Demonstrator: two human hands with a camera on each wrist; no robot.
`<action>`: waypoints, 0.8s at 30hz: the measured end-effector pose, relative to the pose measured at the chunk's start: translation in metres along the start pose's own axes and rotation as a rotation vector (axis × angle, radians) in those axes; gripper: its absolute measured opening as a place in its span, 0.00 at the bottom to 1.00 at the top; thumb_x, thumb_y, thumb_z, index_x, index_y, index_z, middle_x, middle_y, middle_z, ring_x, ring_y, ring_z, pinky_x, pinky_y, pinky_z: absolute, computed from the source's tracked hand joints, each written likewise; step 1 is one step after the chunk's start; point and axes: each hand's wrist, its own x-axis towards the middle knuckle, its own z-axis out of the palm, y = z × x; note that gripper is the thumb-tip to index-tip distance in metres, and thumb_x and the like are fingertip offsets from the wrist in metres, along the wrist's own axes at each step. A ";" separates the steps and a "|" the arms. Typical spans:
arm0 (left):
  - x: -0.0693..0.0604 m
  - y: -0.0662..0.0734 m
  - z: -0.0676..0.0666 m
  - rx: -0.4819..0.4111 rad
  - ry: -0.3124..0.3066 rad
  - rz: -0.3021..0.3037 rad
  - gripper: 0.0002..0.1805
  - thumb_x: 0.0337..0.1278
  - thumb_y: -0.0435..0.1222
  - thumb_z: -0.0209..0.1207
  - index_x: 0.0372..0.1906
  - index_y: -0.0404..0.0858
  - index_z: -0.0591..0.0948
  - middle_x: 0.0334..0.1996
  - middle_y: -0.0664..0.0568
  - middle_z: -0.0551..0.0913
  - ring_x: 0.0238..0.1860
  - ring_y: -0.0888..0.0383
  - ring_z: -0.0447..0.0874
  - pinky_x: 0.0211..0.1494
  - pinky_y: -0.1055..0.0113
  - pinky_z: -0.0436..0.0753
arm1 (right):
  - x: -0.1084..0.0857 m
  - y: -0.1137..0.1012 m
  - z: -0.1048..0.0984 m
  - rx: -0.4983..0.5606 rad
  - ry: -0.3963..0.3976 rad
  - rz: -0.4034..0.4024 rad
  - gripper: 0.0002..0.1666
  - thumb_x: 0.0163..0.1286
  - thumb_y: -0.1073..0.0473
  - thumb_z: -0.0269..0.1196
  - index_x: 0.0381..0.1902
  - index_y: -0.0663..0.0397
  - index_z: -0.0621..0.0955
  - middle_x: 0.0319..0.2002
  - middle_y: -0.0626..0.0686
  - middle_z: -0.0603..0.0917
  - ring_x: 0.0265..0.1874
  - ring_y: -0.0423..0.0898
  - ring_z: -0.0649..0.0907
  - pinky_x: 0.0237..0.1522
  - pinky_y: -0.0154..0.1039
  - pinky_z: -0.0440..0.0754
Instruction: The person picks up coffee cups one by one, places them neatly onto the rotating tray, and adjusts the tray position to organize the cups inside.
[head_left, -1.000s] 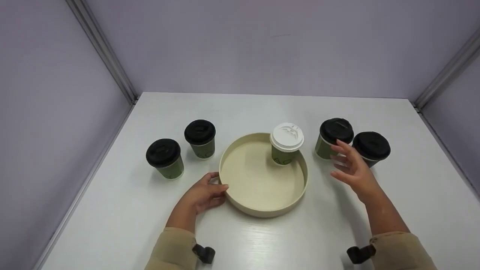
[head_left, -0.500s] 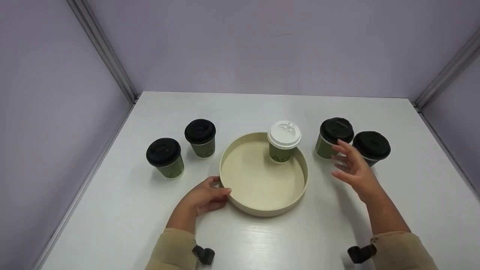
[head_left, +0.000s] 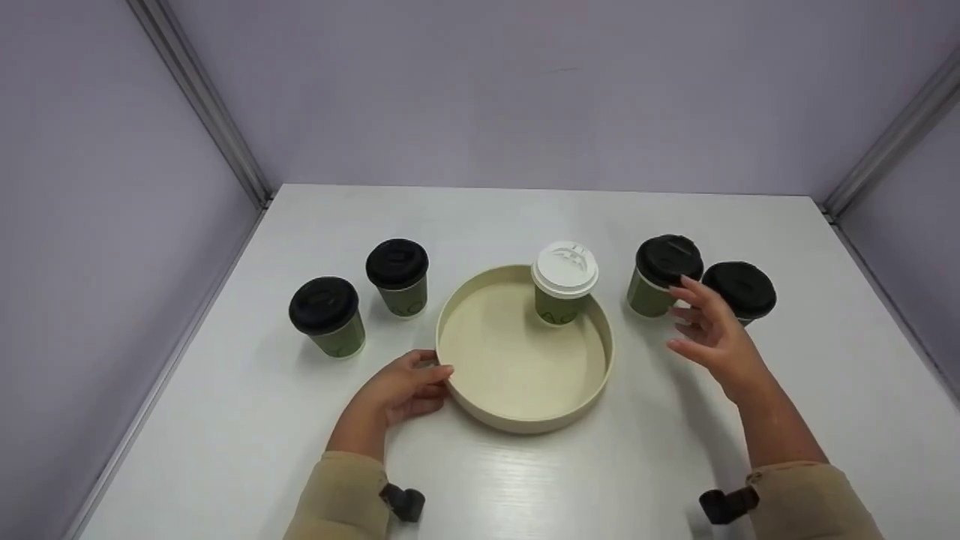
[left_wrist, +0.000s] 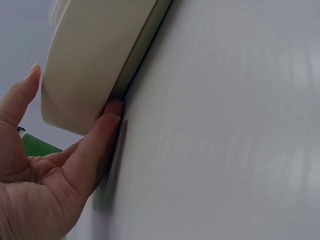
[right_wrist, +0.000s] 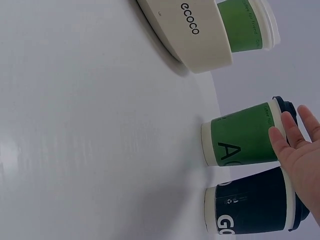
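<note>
At the left side of a round cream tray (head_left: 517, 375) is my left hand (head_left: 401, 390), its thumb at the rim and its fingertips tucked against the lower edge. A green paper cup with a white lid (head_left: 557, 304) stands upright in the back right of the tray. My right hand (head_left: 720, 345) hovers with fingers spread and nothing held. It is nearest to a green cup with a black lid (head_left: 649, 292) and a dark cup with a black lid (head_left: 739, 289), both upright. Whether the fingertips touch the green cup in the right wrist view, I cannot tell.
Two more black-lidded green cups, a nearer one (head_left: 337, 337) and a farther one (head_left: 405, 296), stand left of the tray. The white table (head_left: 510, 495) is bounded by pale walls at the back and sides.
The white-lidded cup has shifted slightly left and back within the tray. My left thumb has moved a little at the rim. My right hand has stayed nearly still.
</note>
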 end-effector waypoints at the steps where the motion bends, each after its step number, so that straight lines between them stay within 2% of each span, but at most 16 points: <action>1: 0.000 0.001 -0.001 -0.004 0.001 0.004 0.37 0.48 0.41 0.66 0.64 0.42 0.64 0.45 0.43 0.78 0.44 0.52 0.79 0.47 0.59 0.78 | 0.000 -0.001 -0.001 0.004 0.002 -0.003 0.45 0.57 0.77 0.59 0.69 0.58 0.53 0.64 0.63 0.60 0.56 0.45 0.70 0.54 0.29 0.68; 6: 0.004 0.004 -0.006 -0.038 0.015 0.020 0.34 0.50 0.41 0.64 0.63 0.42 0.65 0.47 0.43 0.78 0.45 0.53 0.79 0.49 0.59 0.77 | -0.002 -0.005 -0.005 0.019 0.015 -0.026 0.46 0.55 0.78 0.60 0.69 0.58 0.54 0.63 0.64 0.60 0.58 0.52 0.68 0.55 0.28 0.67; 9: 0.007 0.005 -0.007 -0.079 0.038 0.034 0.34 0.51 0.40 0.64 0.63 0.43 0.64 0.48 0.43 0.77 0.45 0.53 0.79 0.49 0.59 0.77 | -0.003 -0.008 -0.008 0.041 0.026 -0.052 0.46 0.54 0.79 0.60 0.69 0.59 0.55 0.63 0.64 0.61 0.58 0.52 0.68 0.55 0.28 0.67; 14: 0.012 0.007 -0.007 -0.141 0.056 0.072 0.32 0.54 0.39 0.62 0.63 0.42 0.64 0.50 0.42 0.76 0.46 0.53 0.79 0.49 0.59 0.77 | -0.004 -0.013 -0.019 0.083 0.037 -0.141 0.45 0.54 0.81 0.59 0.68 0.61 0.56 0.61 0.62 0.64 0.58 0.49 0.68 0.57 0.27 0.65; 19: 0.018 0.010 -0.006 -0.178 0.065 0.082 0.30 0.54 0.38 0.61 0.62 0.42 0.64 0.49 0.42 0.76 0.45 0.53 0.79 0.47 0.60 0.77 | -0.005 -0.018 -0.032 0.123 0.139 -0.213 0.42 0.52 0.83 0.59 0.65 0.64 0.61 0.58 0.59 0.69 0.56 0.48 0.69 0.57 0.27 0.66; 24: 0.024 0.016 -0.004 -0.192 0.089 0.089 0.29 0.54 0.38 0.61 0.61 0.43 0.66 0.48 0.41 0.76 0.45 0.53 0.79 0.46 0.61 0.78 | -0.005 -0.018 -0.046 0.182 0.238 -0.234 0.40 0.51 0.84 0.58 0.63 0.62 0.65 0.56 0.58 0.70 0.56 0.48 0.69 0.58 0.28 0.65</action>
